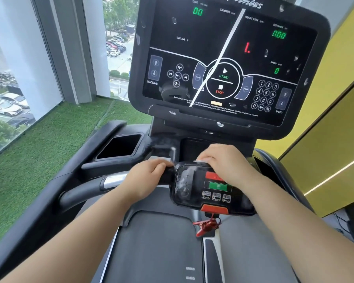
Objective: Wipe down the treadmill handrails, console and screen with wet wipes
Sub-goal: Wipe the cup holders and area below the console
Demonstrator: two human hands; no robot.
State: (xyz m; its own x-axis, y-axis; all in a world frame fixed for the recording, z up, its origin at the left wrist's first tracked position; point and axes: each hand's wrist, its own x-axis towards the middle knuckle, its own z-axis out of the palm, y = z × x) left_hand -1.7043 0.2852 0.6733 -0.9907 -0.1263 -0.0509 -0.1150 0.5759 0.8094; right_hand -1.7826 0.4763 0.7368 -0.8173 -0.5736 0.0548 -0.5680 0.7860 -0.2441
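Black moulded plastic fills the middle of the frame; the treadmill's console (136,78) rises in the upper centre, its dark screen (213,48) lit with green digits, a red figure and START and STOP marks; a pale streak runs aslant across the glass and small bright spots are scattered over it. Below it, at lower centre, sits a small control pad (215,193) carrying red and green buttons and three speed keys; its left part looks smeared and hazy. The person's right hand (225,162) lies over the pad's far top edge, fingers bent downward and pressing a white wet wipe (200,160) against it; only a sliver of the wipe shows beneath the fingers. The left hand (145,178) is just beside the pad on its left, fingers curled over the black handrail (84,192) and gripping it, next to a chrome sensor plate (114,179). A red safety clip (204,225) on a cord hangs from the pad's lower edge above the grey belt (157,242). A dark rectangular storage pocket (121,147) opens left of centre; green artificial turf (39,156) covers the floor at the left, running to a window (8,78) in the upper left that looks out on parked cars and trees; a yellow wall (335,119) fills the right edge.
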